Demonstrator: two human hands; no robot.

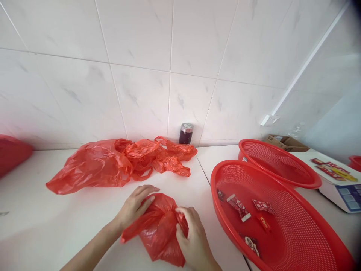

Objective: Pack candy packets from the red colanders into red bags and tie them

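Note:
A small filled red plastic bag [160,235] lies on the white table [50,226] right in front of me. My left hand [135,205] rests on its upper left side, fingers curled over the plastic. My right hand [193,237] pinches the gathered top of the same bag at its right side. What is inside the bag is hidden.
A heap of empty red plastic bags [118,162] lies behind, near the tiled wall. A dark jar with a silver lid [185,133] stands at the wall. Two red mesh baskets [296,229] sit at right, the near one holding several small packets [239,207]. A scale [341,190] and cardboard box [286,142] are far right.

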